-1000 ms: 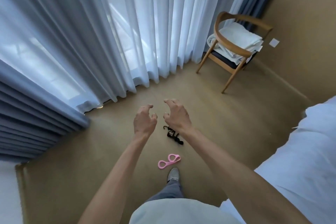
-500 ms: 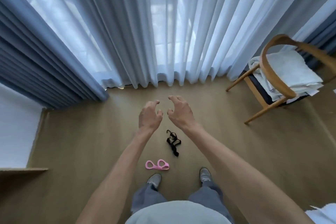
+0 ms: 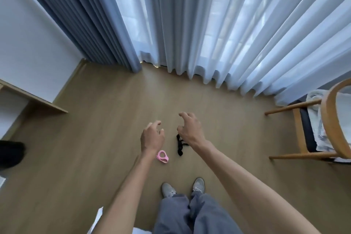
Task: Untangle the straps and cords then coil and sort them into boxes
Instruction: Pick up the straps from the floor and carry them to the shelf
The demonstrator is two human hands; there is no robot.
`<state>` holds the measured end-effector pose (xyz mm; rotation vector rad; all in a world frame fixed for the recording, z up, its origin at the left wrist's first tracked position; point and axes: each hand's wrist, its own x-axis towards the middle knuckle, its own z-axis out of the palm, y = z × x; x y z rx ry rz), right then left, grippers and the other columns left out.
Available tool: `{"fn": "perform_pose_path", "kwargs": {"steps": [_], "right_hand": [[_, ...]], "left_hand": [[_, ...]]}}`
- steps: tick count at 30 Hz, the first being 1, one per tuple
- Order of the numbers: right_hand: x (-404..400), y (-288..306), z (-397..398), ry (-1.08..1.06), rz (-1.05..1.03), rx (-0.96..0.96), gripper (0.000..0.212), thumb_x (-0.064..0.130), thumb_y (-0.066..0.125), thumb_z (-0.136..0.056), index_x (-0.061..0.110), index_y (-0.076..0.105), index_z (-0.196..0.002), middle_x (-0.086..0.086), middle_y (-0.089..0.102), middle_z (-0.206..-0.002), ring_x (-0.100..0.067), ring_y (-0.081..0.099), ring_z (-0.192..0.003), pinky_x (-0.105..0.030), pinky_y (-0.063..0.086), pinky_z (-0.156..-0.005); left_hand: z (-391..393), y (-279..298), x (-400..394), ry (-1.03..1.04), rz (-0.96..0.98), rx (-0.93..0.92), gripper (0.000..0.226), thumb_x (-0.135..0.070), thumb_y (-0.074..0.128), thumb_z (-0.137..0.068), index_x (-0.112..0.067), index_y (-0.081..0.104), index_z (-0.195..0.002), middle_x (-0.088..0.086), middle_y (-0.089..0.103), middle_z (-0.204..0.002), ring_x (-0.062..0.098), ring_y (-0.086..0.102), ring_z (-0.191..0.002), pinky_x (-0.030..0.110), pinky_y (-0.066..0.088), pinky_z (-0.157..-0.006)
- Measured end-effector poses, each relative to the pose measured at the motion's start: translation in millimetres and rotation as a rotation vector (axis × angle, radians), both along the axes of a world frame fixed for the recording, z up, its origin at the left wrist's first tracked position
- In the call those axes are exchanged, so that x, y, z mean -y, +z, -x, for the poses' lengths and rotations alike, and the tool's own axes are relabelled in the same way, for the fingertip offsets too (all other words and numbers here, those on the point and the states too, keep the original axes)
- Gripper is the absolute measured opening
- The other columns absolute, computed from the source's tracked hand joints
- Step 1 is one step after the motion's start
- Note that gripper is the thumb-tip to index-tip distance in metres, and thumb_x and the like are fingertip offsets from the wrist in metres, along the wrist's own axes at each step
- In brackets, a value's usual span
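risk: black strap [image 3: 179, 145] looks knotted up, so yanking one end probably cinches it tighter, and no boxes in sight | pink cord [image 3: 163, 156] is a small loop on the floor [image 3: 95, 157] ahead of the shoes [image 3: 183, 188], black bundle just beside it | left hand [image 3: 152, 137] and right hand [image 3: 190, 131] hover above, fingers loosely curled, holding nothing

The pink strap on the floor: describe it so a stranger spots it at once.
Start at the person's grey shoes on the wooden floor. Just ahead of them lie two small items. The pink strap is the looped one beside the left wrist; its neighbour, the black strap, is dark.
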<state>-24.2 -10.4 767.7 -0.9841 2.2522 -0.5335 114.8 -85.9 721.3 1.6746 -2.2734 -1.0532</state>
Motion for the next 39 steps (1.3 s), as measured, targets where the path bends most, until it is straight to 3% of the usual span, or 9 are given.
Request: {"fn": "perform_pose_path", "kwargs": {"steps": [10, 15, 19, 26, 29, 35, 37, 39], "right_hand": [[15.5, -163.7, -7.0, 0.096, -0.133, 0.068, 0.051, 0.010, 0.047, -0.087, 0.015, 0.053, -0.137, -0.015, 0.056, -0.126, -0.035, 0.056, -0.115, -0.041, 0.048, -0.091], [9.4, -282.7, 15.2, 0.150, -0.186, 0.064, 0.048, 0.011, 0.051, -0.085, 0.013, 0.055, -0.133, -0.015, 0.056, -0.122, -0.034, 0.055, -0.112, -0.039, 0.046, -0.089], [4.5, -388.5, 29.5, 0.125, -0.258, 0.078, 0.049, 0.011, 0.051, -0.084, 0.014, 0.054, -0.133, -0.012, 0.056, -0.125, -0.033, 0.055, -0.114, -0.038, 0.046, -0.089], [14.8, -575.5, 12.9, 0.171, -0.363, 0.079, 0.039, 0.008, 0.048, -0.085, 0.009, 0.057, -0.123, -0.013, 0.056, -0.119, -0.034, 0.057, -0.109, -0.033, 0.040, -0.077], [17.3, -652.3, 3.4, 0.189, -0.413, 0.096, 0.039, 0.007, 0.047, -0.083, 0.008, 0.058, -0.121, -0.014, 0.055, -0.121, -0.035, 0.057, -0.107, -0.036, 0.046, -0.079], [14.0, -760.8, 11.7, 0.186, -0.440, 0.093, 0.041, 0.010, 0.049, -0.084, 0.009, 0.057, -0.124, -0.015, 0.047, -0.124, -0.036, 0.050, -0.115, -0.037, 0.045, -0.083], [11.3, -787.7, 16.1, 0.194, -0.458, 0.102, 0.040, 0.011, 0.050, -0.084, 0.010, 0.058, -0.123, -0.015, 0.047, -0.124, -0.036, 0.049, -0.117, -0.037, 0.046, -0.086], [11.0, -810.1, 18.4, 0.235, -0.482, 0.117, 0.045, 0.013, 0.053, -0.085, 0.011, 0.056, -0.129, -0.014, 0.047, -0.126, -0.036, 0.048, -0.120, -0.037, 0.047, -0.088]], "left_hand": [[-7.5, -158.8, -18.1, 0.240, -0.148, 0.081, 0.032, -0.013, 0.059, -0.089, -0.011, 0.067, -0.120, 0.013, 0.069, -0.114, 0.033, 0.064, -0.105, 0.035, 0.046, -0.083], [9.7, -272.4, -41.7, 0.404, -0.233, 0.071, 0.018, -0.007, 0.055, -0.088, -0.008, 0.070, -0.097, 0.008, 0.072, -0.089, 0.033, 0.065, -0.098, 0.029, 0.036, -0.067], [15.6, -367.0, -56.9, 0.413, -0.301, 0.091, 0.022, -0.004, 0.053, -0.089, -0.012, 0.070, -0.101, 0.014, 0.072, -0.100, 0.036, 0.066, -0.093, 0.034, 0.044, -0.072], [-5.5, -546.7, -54.9, 0.407, -0.369, 0.196, 0.027, -0.009, 0.053, -0.088, -0.017, 0.070, -0.109, 0.014, 0.072, -0.104, 0.037, 0.063, -0.097, 0.034, 0.045, -0.072], [-13.3, -619.9, -53.4, 0.385, -0.398, 0.267, 0.028, -0.012, 0.052, -0.090, -0.015, 0.071, -0.110, 0.015, 0.070, -0.108, 0.037, 0.063, -0.099, 0.035, 0.048, -0.075], [-17.6, -728.1, -53.5, 0.316, -0.427, 0.347, 0.030, -0.013, 0.053, -0.092, -0.010, 0.071, -0.115, 0.017, 0.067, -0.116, 0.037, 0.062, -0.106, 0.033, 0.046, -0.077], [-18.8, -753.6, -57.2, 0.286, -0.446, 0.363, 0.026, -0.013, 0.055, -0.092, -0.011, 0.073, -0.111, 0.015, 0.067, -0.117, 0.037, 0.063, -0.106, 0.032, 0.046, -0.077], [-20.7, -772.7, -58.7, 0.265, -0.466, 0.370, 0.016, -0.011, 0.057, -0.089, -0.015, 0.073, -0.090, 0.013, 0.069, -0.106, 0.037, 0.064, -0.101, 0.031, 0.046, -0.073]]}}
